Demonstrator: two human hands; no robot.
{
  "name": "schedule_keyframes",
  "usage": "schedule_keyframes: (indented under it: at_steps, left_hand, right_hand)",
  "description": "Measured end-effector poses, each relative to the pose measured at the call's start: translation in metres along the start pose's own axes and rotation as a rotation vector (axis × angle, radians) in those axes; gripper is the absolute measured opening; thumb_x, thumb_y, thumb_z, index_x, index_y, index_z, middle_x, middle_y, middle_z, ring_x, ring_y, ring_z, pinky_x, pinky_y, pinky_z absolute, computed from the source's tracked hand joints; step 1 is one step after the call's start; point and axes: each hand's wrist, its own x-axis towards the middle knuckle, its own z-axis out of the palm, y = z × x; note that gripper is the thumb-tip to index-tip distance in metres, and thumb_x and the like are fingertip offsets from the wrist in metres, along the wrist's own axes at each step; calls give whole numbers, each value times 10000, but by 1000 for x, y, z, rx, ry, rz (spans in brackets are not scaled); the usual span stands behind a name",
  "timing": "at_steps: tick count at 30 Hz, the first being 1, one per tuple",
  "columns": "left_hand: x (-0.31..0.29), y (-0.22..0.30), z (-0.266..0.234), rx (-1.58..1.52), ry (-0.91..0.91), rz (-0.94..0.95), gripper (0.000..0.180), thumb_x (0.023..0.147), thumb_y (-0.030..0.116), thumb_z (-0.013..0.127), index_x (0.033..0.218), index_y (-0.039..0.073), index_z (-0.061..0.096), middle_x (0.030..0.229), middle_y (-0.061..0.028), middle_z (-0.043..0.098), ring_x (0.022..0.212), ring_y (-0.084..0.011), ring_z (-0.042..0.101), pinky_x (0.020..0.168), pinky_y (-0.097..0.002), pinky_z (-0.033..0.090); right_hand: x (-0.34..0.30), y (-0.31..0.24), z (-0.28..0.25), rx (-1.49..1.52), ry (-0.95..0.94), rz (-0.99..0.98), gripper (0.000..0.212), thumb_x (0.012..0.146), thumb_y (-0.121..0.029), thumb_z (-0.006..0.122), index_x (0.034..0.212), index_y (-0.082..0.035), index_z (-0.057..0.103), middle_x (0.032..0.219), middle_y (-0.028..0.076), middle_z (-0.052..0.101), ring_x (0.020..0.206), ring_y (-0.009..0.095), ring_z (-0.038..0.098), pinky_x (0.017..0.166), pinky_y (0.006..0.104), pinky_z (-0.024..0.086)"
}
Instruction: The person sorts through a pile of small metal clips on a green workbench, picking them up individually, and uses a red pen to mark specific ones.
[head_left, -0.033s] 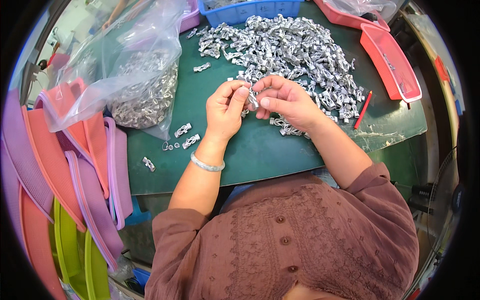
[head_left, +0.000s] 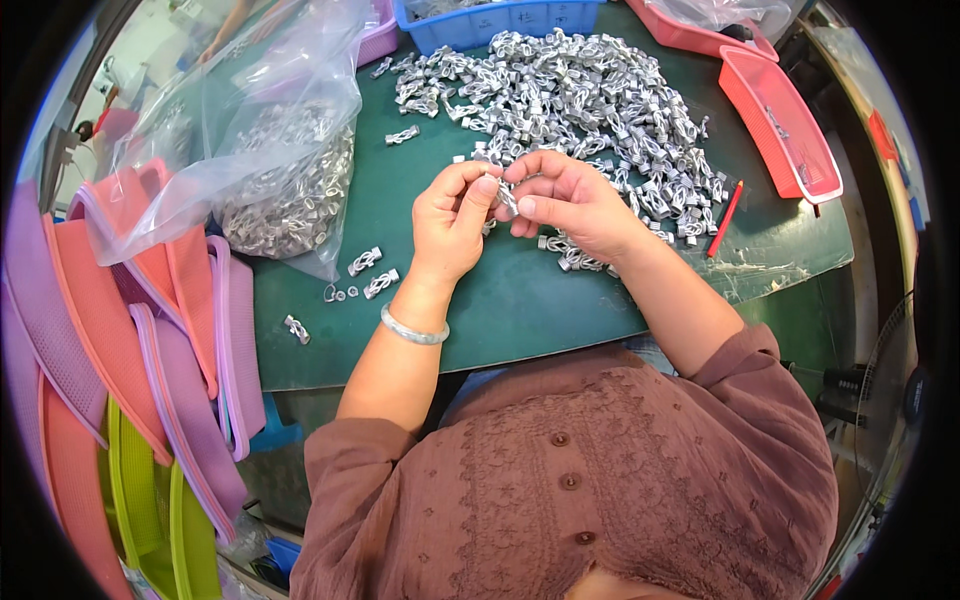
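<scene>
A dark green tabletop [head_left: 560,320] curves across the scene, its near edge running just in front of the seated person's brown embroidered shirt [head_left: 560,480] and its surface showing between the two bare forearms. A broad heap of small silver-grey looped pieces [head_left: 570,100] bounds the room beyond the hands, a blue plastic bin [head_left: 500,25] behind it. A clear plastic bag [head_left: 290,190] of similar pieces stands to the left; a slim red pencil [head_left: 725,220] and a coral-red plastic tray [head_left: 755,125] lie to the right. A single silver-grey looped piece [head_left: 507,198] sits between the fingertips, tilted, at the heap's near side. The left hand [head_left: 455,220] pinches its upper end between thumb and forefinger; the right hand [head_left: 575,205] has its thumb pressed to the lower part, forefinger arched above, the other fingers curled beneath. Both forearms angle inward from the near edge, a pale bangle [head_left: 415,328] circling the left wrist.
</scene>
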Motion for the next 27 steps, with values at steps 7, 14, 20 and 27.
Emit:
schedule_keyframes:
  at_steps: [7,14,20,27]
  left_hand:
    - [2,-4,-4,-115,-68,-77,238,890,96,473,1099,-4,528,913,-57,594,790,-102,557,711,-230,458]
    - [5,-3,-6,-333,-73,-190,241,889,103,444,1093,-2,517,942,-91,592,880,-161,564,784,-294,462]
    - [13,-6,-27,-581,100,-340,235,893,193,421,999,11,525,815,-81,558,727,-145,529,613,-256,436]
    - [4,-2,-9,866,4,-16,216,684,40,679,889,43,610,633,10,474,541,-74,438,505,-217,384]
  right_hand:
    - [3,9,0,-263,123,-226,332,741,33,614,1036,-10,466,819,25,554,746,74,540,650,200,439]
    - [3,12,-2,-423,134,-312,332,747,4,625,1039,-11,466,797,20,557,698,59,524,617,201,432]
    - [3,11,-3,-513,253,-330,224,778,-39,610,980,-9,518,802,29,571,704,67,527,629,210,448]
    - [4,15,-6,-540,278,-288,182,789,-57,600,952,-10,534,798,32,571,696,76,529,632,220,455]
